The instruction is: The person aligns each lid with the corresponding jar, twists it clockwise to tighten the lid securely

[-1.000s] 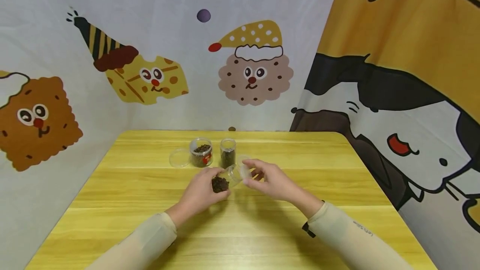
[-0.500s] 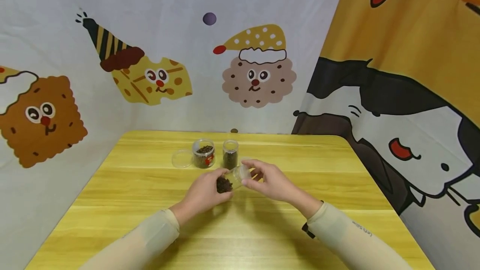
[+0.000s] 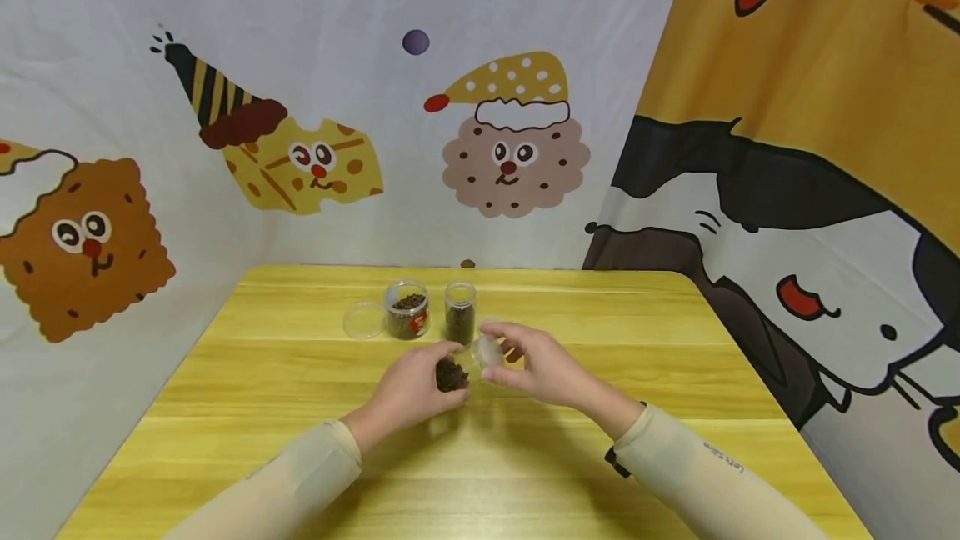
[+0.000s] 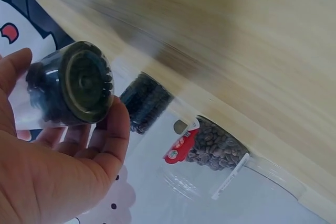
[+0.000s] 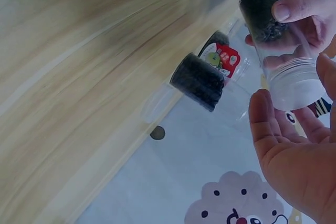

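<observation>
- I have the tilted clear jar (image 5: 270, 32) above the table (image 3: 450, 482), between both hands.
- My left hand (image 3: 411, 386) grips its filled end; my right hand (image 3: 538, 363) pinches the white lid (image 5: 296, 90).
- I judge it light, stiff, slippery: best held low, lid by its rim.

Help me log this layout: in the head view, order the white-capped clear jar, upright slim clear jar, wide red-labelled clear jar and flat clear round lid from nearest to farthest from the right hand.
1. White-capped jar: immediately left of the right hand.
2. Slim jar: beyond it, upright.
3. Wide jar: farther left.
4. Round lid: leftmost.
</observation>
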A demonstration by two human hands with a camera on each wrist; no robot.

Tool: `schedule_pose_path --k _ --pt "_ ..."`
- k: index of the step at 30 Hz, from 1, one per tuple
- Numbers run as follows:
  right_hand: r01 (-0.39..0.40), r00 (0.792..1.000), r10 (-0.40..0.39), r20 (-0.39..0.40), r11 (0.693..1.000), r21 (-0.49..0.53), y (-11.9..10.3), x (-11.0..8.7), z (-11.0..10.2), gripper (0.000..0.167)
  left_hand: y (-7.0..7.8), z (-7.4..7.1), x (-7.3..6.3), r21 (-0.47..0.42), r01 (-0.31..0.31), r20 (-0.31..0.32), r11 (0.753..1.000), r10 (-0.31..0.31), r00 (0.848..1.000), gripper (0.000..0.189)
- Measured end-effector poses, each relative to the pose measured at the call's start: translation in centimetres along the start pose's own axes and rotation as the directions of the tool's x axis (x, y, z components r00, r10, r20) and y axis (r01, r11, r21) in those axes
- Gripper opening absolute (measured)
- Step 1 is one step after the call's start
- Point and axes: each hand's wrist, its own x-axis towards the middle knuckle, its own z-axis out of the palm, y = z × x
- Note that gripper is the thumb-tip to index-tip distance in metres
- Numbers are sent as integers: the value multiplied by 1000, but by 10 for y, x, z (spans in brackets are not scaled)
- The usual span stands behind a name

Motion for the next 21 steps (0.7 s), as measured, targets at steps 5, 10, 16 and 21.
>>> schedule_pose_path --k 5,10,16,21 --pt "66 998 -66 -12 997 -32 1 0 -1 65 -3 -1 -1 -48 -25 13 999 26 1000 64" --pt "84 996 -84 10 996 -22 3 1 -3 64 -6 -2 -1 -109 -43 23 993 46 999 65" --pt "62 997 -63 51 998 25 3 1 -5 64 -8 -4 1 -149 -63 44 987 70 997 66" --pt "70 996 -72 54 997 35 3 1 -6 62 -12 -5 1 -174 -72 80 982 86 993 68"
